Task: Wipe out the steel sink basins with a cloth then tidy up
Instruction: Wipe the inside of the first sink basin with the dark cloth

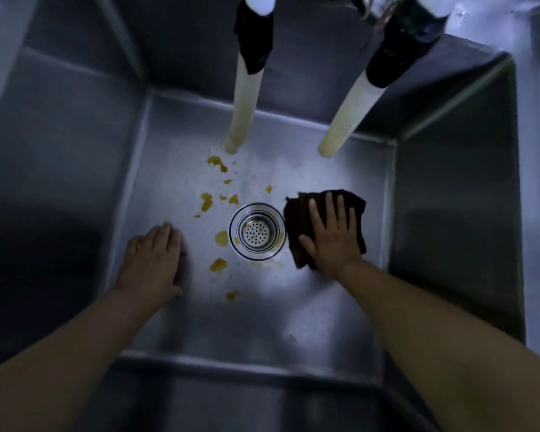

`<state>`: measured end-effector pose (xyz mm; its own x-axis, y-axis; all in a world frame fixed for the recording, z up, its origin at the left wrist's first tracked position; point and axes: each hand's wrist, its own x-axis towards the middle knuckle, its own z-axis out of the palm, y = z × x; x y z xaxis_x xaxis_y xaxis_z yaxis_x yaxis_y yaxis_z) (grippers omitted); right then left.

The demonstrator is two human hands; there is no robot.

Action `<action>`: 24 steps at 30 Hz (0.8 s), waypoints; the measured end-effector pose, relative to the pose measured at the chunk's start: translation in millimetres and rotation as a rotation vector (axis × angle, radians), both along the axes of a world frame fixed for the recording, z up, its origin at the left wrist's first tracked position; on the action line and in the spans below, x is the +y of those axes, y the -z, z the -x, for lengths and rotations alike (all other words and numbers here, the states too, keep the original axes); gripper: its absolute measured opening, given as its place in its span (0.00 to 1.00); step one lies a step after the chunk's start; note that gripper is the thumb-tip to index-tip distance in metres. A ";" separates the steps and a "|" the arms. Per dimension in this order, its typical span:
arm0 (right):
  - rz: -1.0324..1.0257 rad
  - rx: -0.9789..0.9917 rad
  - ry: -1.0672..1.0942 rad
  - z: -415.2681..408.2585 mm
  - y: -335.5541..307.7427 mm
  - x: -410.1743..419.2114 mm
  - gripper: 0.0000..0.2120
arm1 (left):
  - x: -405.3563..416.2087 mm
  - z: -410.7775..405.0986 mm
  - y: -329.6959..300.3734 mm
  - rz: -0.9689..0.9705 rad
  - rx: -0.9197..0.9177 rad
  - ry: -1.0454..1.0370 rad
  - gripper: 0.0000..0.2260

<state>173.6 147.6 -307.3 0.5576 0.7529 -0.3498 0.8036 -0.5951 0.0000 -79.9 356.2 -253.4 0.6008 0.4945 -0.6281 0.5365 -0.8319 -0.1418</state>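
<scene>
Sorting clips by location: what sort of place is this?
Probably a commercial kitchen or utility wash area: a deep steel sink basin with a strainer drain and two hoses hanging in.

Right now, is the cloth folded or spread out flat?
Folded: the dark cloth shows stacked layered edges beside the drain, under the right hand.

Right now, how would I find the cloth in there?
Look into the steel sink basin and find the round drain strainer in the middle of its floor. Just right of it, the right hand presses flat on the cloth, the only dark, folded thing there.
</scene>
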 end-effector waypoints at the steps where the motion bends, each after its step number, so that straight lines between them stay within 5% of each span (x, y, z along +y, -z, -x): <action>1: -0.001 -0.003 0.017 -9.6 0.6 11.2 0.35 | 0.7 0.4 0.5 0.002 0.015 0.019 0.52; 14: -0.094 -0.073 0.160 -94.8 6.3 101.6 0.33 | -2.1 -11.3 8.5 -0.011 0.148 0.102 0.51; 24: -0.141 -0.023 0.045 13.8 1.7 22.2 0.32 | -1.5 -9.1 8.3 0.012 0.140 0.078 0.52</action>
<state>159.8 169.9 -309.1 0.5983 0.7678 -0.2294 0.7771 -0.6258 -0.0678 -70.7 354.8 -261.7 0.5433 0.4418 -0.7139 0.4456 -0.8724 -0.2008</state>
